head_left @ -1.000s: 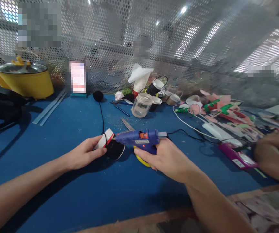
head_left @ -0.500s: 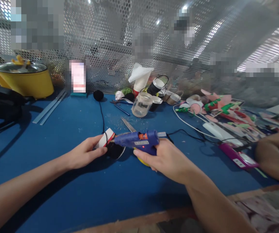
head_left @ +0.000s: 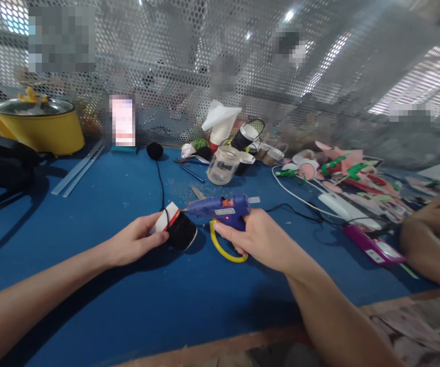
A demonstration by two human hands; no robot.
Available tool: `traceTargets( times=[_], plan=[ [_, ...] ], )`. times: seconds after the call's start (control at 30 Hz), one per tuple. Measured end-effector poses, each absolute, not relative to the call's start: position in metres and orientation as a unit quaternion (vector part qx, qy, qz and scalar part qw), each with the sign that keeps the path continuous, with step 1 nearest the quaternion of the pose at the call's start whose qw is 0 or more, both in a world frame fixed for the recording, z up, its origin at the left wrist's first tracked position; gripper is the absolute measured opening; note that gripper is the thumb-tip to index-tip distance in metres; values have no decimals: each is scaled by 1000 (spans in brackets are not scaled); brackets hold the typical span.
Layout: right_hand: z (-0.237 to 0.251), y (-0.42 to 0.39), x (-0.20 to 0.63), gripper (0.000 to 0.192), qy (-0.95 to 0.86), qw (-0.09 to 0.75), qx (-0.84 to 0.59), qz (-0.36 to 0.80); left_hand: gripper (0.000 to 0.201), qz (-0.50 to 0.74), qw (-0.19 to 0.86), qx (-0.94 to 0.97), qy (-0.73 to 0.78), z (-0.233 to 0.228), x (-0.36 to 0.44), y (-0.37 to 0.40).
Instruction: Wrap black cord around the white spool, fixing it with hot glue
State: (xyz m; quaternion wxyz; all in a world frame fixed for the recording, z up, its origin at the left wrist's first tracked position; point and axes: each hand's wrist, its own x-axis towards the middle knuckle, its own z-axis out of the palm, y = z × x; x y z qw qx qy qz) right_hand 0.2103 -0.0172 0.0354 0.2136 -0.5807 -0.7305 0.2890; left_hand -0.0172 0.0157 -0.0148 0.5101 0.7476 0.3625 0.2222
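Glue gun (head_left: 220,210) lifted, right hand (head_left: 260,238) grip closed; left hand (head_left: 133,244) pinches half-hidden black piece (head_left: 181,235).

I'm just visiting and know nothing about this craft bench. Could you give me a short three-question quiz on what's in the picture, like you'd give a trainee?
1. True or false: the right hand grips a blue glue gun whose nozzle points toward the left hand.
2. Multiple choice: what does the left hand hold? A) a clear jar B) a small black craft piece with a white and red part C) scissors
3. Fill in: the yellow pot stands at the far ____ of the blue table.

Key
1. True.
2. B: the black craft piece; the clear jar stands apart, farther back.
3. Left.
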Motion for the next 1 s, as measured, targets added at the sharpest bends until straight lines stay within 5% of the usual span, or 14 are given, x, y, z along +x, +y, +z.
traceTargets(
  times=[1.0],
  plan=[
    [36,-14,209,36,-709,222,-583,328,31,216,523,739,364,-14,-17,15]
  ],
)
